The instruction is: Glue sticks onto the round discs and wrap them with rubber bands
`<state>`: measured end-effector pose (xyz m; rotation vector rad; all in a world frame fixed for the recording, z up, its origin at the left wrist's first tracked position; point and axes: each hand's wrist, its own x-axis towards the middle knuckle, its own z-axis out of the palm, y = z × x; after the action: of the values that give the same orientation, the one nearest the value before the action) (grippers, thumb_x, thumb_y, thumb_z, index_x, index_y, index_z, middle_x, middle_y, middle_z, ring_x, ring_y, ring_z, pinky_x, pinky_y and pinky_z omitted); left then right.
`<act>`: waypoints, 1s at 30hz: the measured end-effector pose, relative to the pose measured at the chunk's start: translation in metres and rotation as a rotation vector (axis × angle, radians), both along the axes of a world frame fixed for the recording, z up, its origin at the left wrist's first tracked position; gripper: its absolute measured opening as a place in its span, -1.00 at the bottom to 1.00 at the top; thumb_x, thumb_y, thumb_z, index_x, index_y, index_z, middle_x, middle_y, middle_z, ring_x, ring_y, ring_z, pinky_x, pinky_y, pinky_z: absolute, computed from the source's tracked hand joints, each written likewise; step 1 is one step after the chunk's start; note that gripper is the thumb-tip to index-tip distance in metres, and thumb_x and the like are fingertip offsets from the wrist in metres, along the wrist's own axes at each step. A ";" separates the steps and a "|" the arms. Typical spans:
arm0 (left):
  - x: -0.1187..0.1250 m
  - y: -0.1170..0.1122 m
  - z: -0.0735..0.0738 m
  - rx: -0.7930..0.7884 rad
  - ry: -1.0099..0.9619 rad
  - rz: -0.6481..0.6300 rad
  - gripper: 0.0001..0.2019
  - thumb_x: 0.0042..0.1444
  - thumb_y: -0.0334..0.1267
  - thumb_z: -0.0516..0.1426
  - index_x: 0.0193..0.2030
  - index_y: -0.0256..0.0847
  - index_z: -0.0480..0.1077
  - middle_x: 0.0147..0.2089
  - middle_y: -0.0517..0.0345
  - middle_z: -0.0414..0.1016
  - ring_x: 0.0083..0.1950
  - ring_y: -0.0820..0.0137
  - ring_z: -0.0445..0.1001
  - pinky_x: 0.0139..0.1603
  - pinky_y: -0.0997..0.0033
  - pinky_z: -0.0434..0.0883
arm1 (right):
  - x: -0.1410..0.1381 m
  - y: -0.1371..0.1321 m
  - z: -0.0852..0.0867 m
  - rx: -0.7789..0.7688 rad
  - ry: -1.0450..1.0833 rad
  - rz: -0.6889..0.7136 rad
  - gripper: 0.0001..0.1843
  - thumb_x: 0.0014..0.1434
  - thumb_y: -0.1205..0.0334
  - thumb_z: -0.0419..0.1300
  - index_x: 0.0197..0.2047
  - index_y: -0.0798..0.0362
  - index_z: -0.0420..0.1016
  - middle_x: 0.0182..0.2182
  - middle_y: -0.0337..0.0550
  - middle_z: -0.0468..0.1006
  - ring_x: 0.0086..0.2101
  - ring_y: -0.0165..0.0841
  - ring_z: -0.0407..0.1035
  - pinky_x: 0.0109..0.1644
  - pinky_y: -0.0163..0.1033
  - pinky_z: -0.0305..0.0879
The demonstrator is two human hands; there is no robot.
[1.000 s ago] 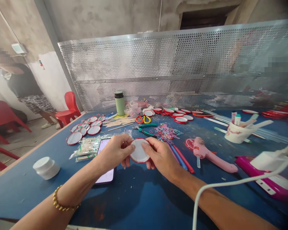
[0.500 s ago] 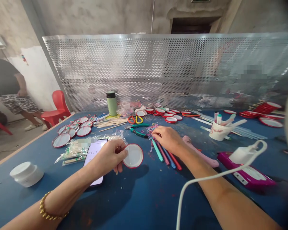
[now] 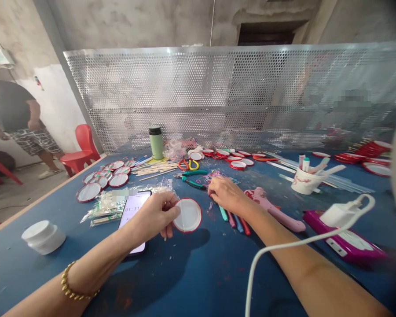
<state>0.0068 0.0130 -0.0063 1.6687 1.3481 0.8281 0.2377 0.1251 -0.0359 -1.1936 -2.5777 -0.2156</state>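
My left hand [image 3: 163, 215] pinches a round, red-rimmed disc [image 3: 188, 215] with a pale middle, held above the table by its left edge. Beneath that forearm lies a lit phone [image 3: 132, 207], partly covered. My right hand [image 3: 226, 192] is down at a pile of thin coloured loops [image 3: 216, 176]. Its fingers are bent together, and whatever is between them is hidden. Several coloured pens, among them a teal pen [image 3: 223, 214] and a red pen [image 3: 245, 228], poke out under that hand. Green-handled pliers [image 3: 193, 181] rest just left of it.
More red-rimmed discs lie at the left [image 3: 119, 179] and back [image 3: 238, 165]. Around me are wooden sticks [image 3: 158, 169], a green bottle [image 3: 156, 144], a white jar [image 3: 43, 237], a pen cup [image 3: 305, 181], a pink glue gun [image 3: 277, 211] and a purple power strip [image 3: 353, 246] with a white cable.
My right hand has shifted slightly toward me, covering more of the pens' upper ends. The left hand still holds the disc. The view has turned a little left.
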 end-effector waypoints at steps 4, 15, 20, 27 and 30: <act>-0.001 0.001 0.001 0.003 0.019 -0.009 -0.91 0.10 -0.35 0.06 -0.42 -0.20 0.23 -0.66 0.34 0.31 -0.64 0.51 0.38 -0.63 0.59 0.28 | 0.000 0.004 -0.001 -0.009 0.084 -0.019 -0.83 0.15 0.47 0.19 -0.37 0.09 0.60 -0.34 -0.09 0.57 -0.26 -0.30 0.43 -0.15 -0.26 0.26; 0.006 -0.002 -0.008 -0.048 -0.120 -0.100 -0.86 0.12 -0.35 0.07 -0.16 -0.25 0.30 -0.55 0.30 0.36 -0.57 0.52 0.41 -0.55 0.57 0.32 | -0.025 -0.033 0.020 -0.354 0.595 -0.003 -0.98 0.05 0.36 0.25 -0.40 0.09 0.49 -0.49 -0.20 0.57 -0.46 -0.39 0.45 -0.38 -0.34 0.31; 0.010 -0.006 -0.011 -0.185 -0.165 -0.182 -0.85 0.14 -0.27 0.08 -0.20 -0.29 0.37 -0.53 0.21 0.41 -0.55 0.49 0.43 -0.54 0.55 0.34 | -0.029 -0.048 0.027 -0.331 0.536 -0.021 -0.92 0.08 0.39 0.24 -0.44 0.08 0.49 -0.60 -0.28 0.51 -0.55 -0.44 0.39 -0.42 -0.35 0.24; 0.009 -0.003 -0.017 -0.233 -0.237 -0.195 -0.74 0.19 -0.11 0.09 -0.14 -0.28 0.40 -0.46 0.16 0.45 -0.51 0.48 0.43 -0.55 0.54 0.32 | -0.036 -0.062 0.031 -0.362 0.557 0.069 -0.91 0.06 0.42 0.27 -0.45 0.09 0.50 -0.54 -0.28 0.52 -0.53 -0.48 0.35 -0.42 -0.37 0.23; 0.009 -0.003 -0.017 -0.211 -0.227 -0.182 -0.70 0.20 -0.04 0.08 -0.21 -0.28 0.40 -0.48 0.19 0.40 -0.53 0.51 0.37 -0.57 0.56 0.27 | -0.038 -0.065 0.031 -0.390 0.573 0.116 -0.92 0.06 0.44 0.26 -0.43 0.10 0.51 -0.52 -0.27 0.53 -0.51 -0.48 0.35 -0.42 -0.38 0.23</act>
<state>0.0160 0.0104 -0.0235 1.4609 1.0712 0.7184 0.1995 0.0600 -0.0045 -1.0210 -2.2080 0.5949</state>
